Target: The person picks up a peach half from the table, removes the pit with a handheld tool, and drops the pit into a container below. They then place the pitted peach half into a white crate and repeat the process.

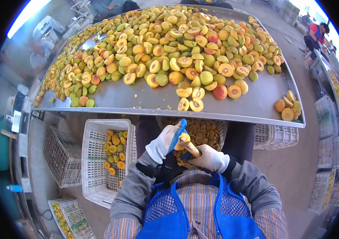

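My left hand (164, 140), in a white glove with blue-coated fingers, is closed around a yellow peach half (183, 138) in front of my body. In my right hand (211, 159), also gloved, is a short tool with a light wooden handle (191, 149). The tool's tip meets the fruit, and its exact shape is hidden. Below both hands, between my knees, a crate holds many brownish-yellow pieces (205, 132), too small to name for certain. Four cut peach halves, better put as several halves (196, 105), lie cut side up at the table's near edge.
A metal table (113, 95) with a raised rim carries a large heap of whole and halved peaches (153, 47). A white crate (93, 159) with peach halves stands at my left, another crate (62, 157) beyond it. At far right a person (316, 38) bends over another table.
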Tool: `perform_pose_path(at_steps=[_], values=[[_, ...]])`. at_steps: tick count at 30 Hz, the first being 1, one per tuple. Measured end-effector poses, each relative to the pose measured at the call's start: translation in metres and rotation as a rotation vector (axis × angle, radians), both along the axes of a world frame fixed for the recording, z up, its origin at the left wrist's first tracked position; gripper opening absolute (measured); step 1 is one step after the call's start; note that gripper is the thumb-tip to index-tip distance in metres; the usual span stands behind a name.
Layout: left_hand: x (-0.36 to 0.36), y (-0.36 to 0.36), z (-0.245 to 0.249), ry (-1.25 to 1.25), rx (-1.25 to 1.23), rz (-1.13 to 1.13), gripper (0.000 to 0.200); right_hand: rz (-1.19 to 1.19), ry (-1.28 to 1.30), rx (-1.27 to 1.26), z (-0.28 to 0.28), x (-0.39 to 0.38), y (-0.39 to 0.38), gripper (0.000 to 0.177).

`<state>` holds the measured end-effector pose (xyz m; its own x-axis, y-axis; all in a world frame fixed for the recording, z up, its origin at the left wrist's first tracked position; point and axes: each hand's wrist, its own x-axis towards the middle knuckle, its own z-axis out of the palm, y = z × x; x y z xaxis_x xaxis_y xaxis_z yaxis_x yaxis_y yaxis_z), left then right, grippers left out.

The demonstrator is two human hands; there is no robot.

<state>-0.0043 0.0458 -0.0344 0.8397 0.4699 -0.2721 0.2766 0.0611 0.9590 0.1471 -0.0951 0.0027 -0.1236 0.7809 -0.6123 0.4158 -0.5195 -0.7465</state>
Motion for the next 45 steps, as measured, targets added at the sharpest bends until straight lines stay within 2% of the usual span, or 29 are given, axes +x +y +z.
perform_pose_path(at_steps=[1, 2, 5, 6, 8, 10, 12, 13, 14, 15, 16, 17, 18, 19, 20, 22, 23, 24, 25, 26, 27, 28, 30, 33, 36, 38, 43, 44, 45], values=[[0.002, 0.008, -0.007, 0.092, -0.125, -0.018, 0.070, -0.053, 0.029, 0.053, -0.007, -0.001, -0.001, 0.026], [0.003, 0.006, -0.008, 0.090, -0.122, -0.015, 0.070, -0.109, 0.059, 0.109, -0.014, -0.002, -0.002, 0.027], [0.013, -0.025, 0.006, -0.410, -0.489, 0.456, 0.075, -0.208, 0.148, 0.145, -0.017, -0.005, -0.003, 0.026], [0.016, -0.033, 0.017, -0.409, -0.485, 0.454, 0.075, -0.248, 0.165, 0.116, -0.018, -0.007, -0.003, 0.026], [0.018, -0.045, 0.030, -0.511, -0.605, 0.662, 0.073, -0.247, 0.141, 0.126, -0.021, -0.014, -0.004, 0.026], [0.017, -0.043, 0.025, -0.488, -0.581, 0.690, 0.078, -0.242, 0.090, 0.145, -0.016, -0.021, -0.004, 0.025], [0.016, -0.036, 0.026, -0.276, -0.378, 0.623, 0.080, -0.185, -0.012, 0.187, -0.011, -0.016, -0.004, 0.026], [0.019, -0.034, 0.030, -0.138, -0.187, 0.566, 0.083, -0.148, -0.202, 0.328, -0.020, -0.015, -0.004, 0.027], [0.019, -0.032, 0.033, -0.138, -0.187, 0.564, 0.083, -0.104, -0.396, 0.469, -0.025, -0.013, -0.005, 0.028], [0.018, -0.029, 0.036, -0.151, -0.154, 0.474, 0.083, -0.076, -0.320, 0.468, -0.025, -0.011, -0.007, 0.031], [0.017, -0.028, 0.037, -0.163, -0.120, 0.382, 0.084, -0.040, -0.127, 0.157, 0.006, -0.008, -0.003, 0.031], [0.016, -0.028, 0.036, -0.268, -0.158, 0.312, 0.082, -0.062, 0.069, 0.251, -0.023, -0.011, -0.009, 0.030], [0.017, -0.032, 0.033, -0.540, -0.276, 0.186, 0.080, -0.085, 0.265, 0.343, -0.030, -0.018, -0.010, 0.029], [0.020, -0.036, 0.029, -0.667, -0.369, 0.134, 0.078, -0.206, 0.581, 0.423, -0.035, -0.025, -0.013, 0.026], [0.022, -0.039, 0.027, -0.793, -0.460, 0.078, 0.076, -0.210, 0.581, 0.426, -0.038, -0.020, -0.012, 0.026], [0.019, -0.035, 0.029, -0.732, -0.420, 0.363, 0.073, 0.066, 0.304, 0.069, -0.030, -0.001, -0.004, 0.020], [0.010, -0.023, 0.012, -0.623, -0.345, 0.593, 0.072, 0.058, 0.330, 0.056, -0.016, 0.008, -0.005, 0.022], [-0.011, -0.006, 0.011, -0.594, -0.422, 0.675, 0.073, 0.033, 0.255, 0.047, 0.008, 0.015, -0.006, 0.026], [-0.035, 0.000, 0.027, -0.459, -0.115, 0.687, 0.071, -0.031, 0.189, -0.003, 0.001, 0.023, -0.008, 0.030], [-0.069, 0.019, 0.025, -0.205, -0.094, 0.735, 0.070, -0.097, 0.124, -0.051, -0.008, 0.030, -0.012, 0.034], [-0.101, 0.043, 0.010, 0.250, 0.175, 0.671, 0.067, -0.142, 0.048, 0.010, -0.008, 0.035, -0.014, 0.042], [-0.108, 0.053, 0.040, 0.919, 0.698, 0.396, 0.053, -0.135, -0.111, 0.188, -0.017, 0.040, -0.017, 0.046], [-0.109, 0.064, 0.047, 1.120, 1.110, 0.478, 0.052, -0.139, -0.267, 0.306, -0.037, 0.042, -0.019, 0.051], [-0.069, 0.114, 0.049, 0.794, 1.181, 0.516, 0.064, -0.155, -0.405, 0.305, -0.035, 0.034, -0.015, 0.054], [0.000, 0.164, 0.046, 0.802, 1.122, 0.406, 0.073, -0.075, -0.401, 0.248, -0.037, 0.032, -0.013, 0.053], [0.034, 0.188, 0.042, 0.865, 0.907, 0.301, 0.077, 0.010, -0.372, 0.138, -0.028, 0.032, -0.006, 0.050], [0.051, 0.192, 0.031, 0.869, 0.679, 0.198, 0.064, 0.038, -0.356, 0.148, -0.025, 0.035, 0.000, 0.051], [0.043, 0.189, 0.024, 0.759, 0.611, 0.311, 0.050, 0.044, -0.354, 0.150, -0.025, 0.036, 0.000, 0.051], [0.032, 0.190, 0.009, 0.515, 0.375, 0.385, 0.044, -0.020, -0.349, 0.232, -0.024, 0.036, -0.001, 0.053]])
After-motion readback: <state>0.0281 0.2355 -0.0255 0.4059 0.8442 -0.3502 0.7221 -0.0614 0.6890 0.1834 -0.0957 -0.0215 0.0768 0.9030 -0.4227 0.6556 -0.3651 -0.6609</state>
